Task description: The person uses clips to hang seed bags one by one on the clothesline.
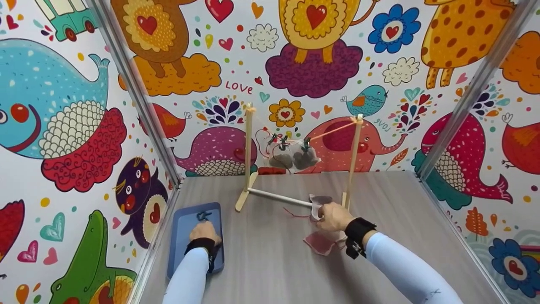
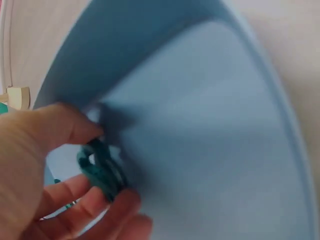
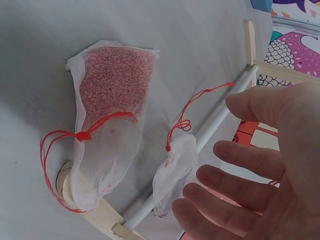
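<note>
Bright cartoon wallpaper of whales, elephants and hearts closes in the grey table (image 1: 270,261) on three sides, with metal posts standing at its two far corners. Near the table's left edge lies a blue tray (image 1: 179,249), and your left hand (image 1: 204,233) rests inside it, thumb and fingers pinching a small teal clip (image 2: 100,170) against the tray floor. Toward the far middle of the table stands a wooden rack (image 1: 249,156) with an orange string (image 1: 333,130) stretched between its uprights; two filled mesh bags (image 1: 293,158) hang clipped to that string. Your right hand (image 1: 333,216) hovers by the rack's base rail, fingers spread and loose, holding nothing, just beside a small white mesh pouch (image 3: 175,172). A red-filled mesh pouch (image 3: 107,125) with a red drawstring lies flat on the table nearby.
</note>
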Motion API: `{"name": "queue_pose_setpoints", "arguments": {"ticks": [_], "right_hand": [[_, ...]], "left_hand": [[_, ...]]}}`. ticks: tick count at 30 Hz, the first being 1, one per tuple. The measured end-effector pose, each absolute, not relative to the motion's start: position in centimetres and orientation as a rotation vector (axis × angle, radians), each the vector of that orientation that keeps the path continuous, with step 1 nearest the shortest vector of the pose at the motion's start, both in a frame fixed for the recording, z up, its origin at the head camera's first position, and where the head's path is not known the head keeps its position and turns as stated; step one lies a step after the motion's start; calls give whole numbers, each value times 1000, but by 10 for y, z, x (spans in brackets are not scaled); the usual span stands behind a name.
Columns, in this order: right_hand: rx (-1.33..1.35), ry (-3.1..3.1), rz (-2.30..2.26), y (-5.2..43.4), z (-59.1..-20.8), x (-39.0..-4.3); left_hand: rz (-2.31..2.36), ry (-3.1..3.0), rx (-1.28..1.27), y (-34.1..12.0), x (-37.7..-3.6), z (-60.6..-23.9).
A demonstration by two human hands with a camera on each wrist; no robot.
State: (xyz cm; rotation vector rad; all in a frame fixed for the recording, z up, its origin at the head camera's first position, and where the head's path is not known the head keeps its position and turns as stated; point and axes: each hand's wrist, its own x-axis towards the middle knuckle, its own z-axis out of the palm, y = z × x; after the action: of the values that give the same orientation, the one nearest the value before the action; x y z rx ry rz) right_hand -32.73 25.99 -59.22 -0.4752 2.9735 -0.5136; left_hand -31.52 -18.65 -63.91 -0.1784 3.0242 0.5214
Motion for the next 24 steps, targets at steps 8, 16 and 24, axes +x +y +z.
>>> {"name": "queue_pose_setpoints", "arguments": {"ticks": [8,16,24], "right_hand": [[-511,2974,-541,264,-594,-327],[-606,3001,-539,265,-593,-328],[-746,3049,-702,247,-578,-329]], "left_hand": [[691,3119,-179,-193,-313,-622],[795,3357,-30,-192,-341,-642],[1167,3257,138,-120,-349,-609]]}}
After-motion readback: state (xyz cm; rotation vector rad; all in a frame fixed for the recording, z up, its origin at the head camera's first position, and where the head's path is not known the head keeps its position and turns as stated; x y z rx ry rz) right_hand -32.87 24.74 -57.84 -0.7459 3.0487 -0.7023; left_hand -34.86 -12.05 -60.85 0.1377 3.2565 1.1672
